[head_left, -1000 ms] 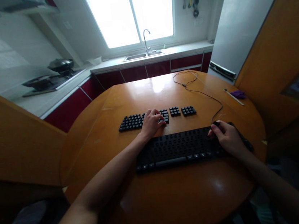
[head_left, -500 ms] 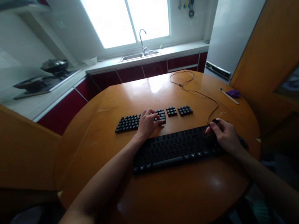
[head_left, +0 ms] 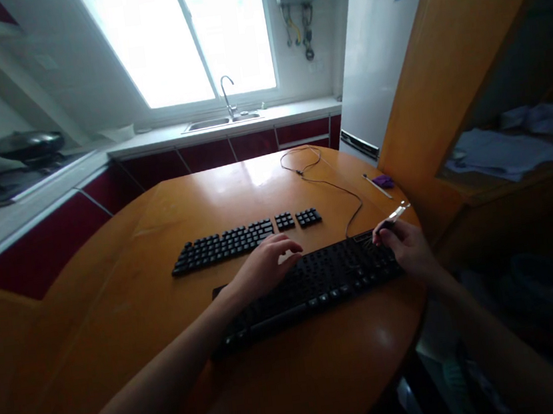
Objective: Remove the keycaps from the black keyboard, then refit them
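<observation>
Left hand (head_left: 268, 265), thumb and fingers apart and apparently holding nothing, curves over the ten o'clock side of the black keyboard (head_left: 334, 264); whether it touches is unclear. Right hand (head_left: 408, 248) pinches a small tool (head_left: 398, 211), dark with a shiny end, at the keyboard's two o'clock end. Stripping looks well advanced: most upper rows seem bare, while the bottom-row keys (head_left: 335, 293) are in place. Loose keycaps (head_left: 216, 249) sit in ordered rows on the tabletop (head_left: 204, 195) at ten o'clock, with two smaller blocks (head_left: 285, 221) near twelve. Farther out, a cable (head_left: 350, 192) loops toward twelve; a pale stick (head_left: 377, 185) and purple cloth (head_left: 383, 182) lie towards two.
</observation>
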`<state>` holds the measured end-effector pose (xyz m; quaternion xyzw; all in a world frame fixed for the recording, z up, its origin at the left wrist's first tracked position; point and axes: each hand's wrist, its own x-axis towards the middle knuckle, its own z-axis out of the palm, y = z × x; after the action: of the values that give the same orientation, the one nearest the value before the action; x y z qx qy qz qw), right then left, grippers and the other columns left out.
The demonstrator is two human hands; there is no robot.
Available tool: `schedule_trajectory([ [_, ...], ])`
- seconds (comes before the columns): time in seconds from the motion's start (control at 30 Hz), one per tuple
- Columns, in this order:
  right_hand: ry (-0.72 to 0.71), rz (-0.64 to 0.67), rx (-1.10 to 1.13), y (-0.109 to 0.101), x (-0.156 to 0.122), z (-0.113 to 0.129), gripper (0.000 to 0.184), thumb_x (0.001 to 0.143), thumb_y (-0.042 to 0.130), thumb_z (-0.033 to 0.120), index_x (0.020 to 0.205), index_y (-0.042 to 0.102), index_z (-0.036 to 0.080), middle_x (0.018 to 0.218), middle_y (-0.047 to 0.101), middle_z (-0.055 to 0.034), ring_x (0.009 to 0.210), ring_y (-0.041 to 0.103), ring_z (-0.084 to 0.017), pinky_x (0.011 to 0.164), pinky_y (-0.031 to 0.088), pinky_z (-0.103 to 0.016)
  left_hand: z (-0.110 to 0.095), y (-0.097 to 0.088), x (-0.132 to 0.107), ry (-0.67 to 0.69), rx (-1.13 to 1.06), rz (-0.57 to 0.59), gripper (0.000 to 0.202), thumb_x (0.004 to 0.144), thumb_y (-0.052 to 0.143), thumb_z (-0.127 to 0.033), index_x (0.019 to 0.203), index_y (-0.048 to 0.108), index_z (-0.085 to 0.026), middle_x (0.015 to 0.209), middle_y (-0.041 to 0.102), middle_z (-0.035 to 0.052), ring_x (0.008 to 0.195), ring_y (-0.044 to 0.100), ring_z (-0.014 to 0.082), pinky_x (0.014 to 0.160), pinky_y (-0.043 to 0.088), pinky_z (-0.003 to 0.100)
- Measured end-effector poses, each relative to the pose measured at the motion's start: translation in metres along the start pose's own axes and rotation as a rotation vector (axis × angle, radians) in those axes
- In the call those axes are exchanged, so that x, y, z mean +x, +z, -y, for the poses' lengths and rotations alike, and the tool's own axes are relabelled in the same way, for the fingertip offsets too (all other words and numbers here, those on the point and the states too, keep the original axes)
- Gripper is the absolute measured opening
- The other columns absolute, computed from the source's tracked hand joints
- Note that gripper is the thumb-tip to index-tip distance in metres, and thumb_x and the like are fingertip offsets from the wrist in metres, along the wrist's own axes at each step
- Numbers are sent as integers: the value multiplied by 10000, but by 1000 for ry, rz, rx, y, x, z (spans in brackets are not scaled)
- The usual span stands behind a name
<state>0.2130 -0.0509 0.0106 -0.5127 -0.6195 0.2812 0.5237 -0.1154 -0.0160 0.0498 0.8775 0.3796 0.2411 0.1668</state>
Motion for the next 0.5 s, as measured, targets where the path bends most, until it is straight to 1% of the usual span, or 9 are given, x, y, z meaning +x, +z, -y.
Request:
schedule_trajectory([
  [0.1, -9, 109, -79, 1, -7, -4, 283, 934, 553, 440, 813, 634, 197, 748, 655, -41, 727, 614, -203, 674, 483, -305, -27, 12, 5, 16, -20, 140, 121, 924, 628, -256, 976, 733, -226, 971, 700, 42, 896, 639, 179, 816, 514, 302],
  [0.2, -54, 205, -112, 5, -11, -9, 255, 945, 538, 407, 828, 634, 201, 773, 655, -36, 744, 620, -205, 695, 482, -307, -43, 25, 13, 34, -16, 237, 116, 898, 647, -227, 965, 742, -230, 943, 708, 31, 849, 658, 172, 786, 511, 278],
  [0.27, -79, 240, -108, 6, -11, -12, 235, 953, 531, 389, 848, 632, 204, 796, 659, -35, 748, 622, -203, 708, 481, -308, -50, 33, 20, 40, -1, 285, 122, 870, 667, -193, 957, 745, -231, 938, 716, 24, 846, 667, 176, 786, 508, 276],
  [0.4, -87, 293, -119, 7, -9, -15, 206, 956, 524, 370, 865, 619, 211, 821, 658, -36, 789, 621, -212, 736, 480, -313, -55, 45, 34, 34, 24, 340, 131, 830, 696, -163, 932, 745, -229, 914, 722, 21, 849, 672, 194, 775, 504, 281],
  [0.47, -93, 337, -132, 7, -9, -16, 182, 955, 523, 347, 879, 616, 211, 844, 661, -39, 810, 618, -215, 747, 482, -318, -56, 52, 37, 38, 8, 355, 118, 822, 712, -173, 924, 742, -225, 911, 717, 26, 866, 670, 203, 786, 503, 289],
  [0.5, -98, 361, -138, 7, -9, -15, 167, 957, 520, 330, 892, 617, 210, 863, 665, -42, 824, 618, -216, 756, 483, -321, -56, 57, 37, 34, -4, 341, 119, 818, 729, -196, 935, 738, -219, 931, 711, 35, 893, 666, 211, 804, 503, 297],
])
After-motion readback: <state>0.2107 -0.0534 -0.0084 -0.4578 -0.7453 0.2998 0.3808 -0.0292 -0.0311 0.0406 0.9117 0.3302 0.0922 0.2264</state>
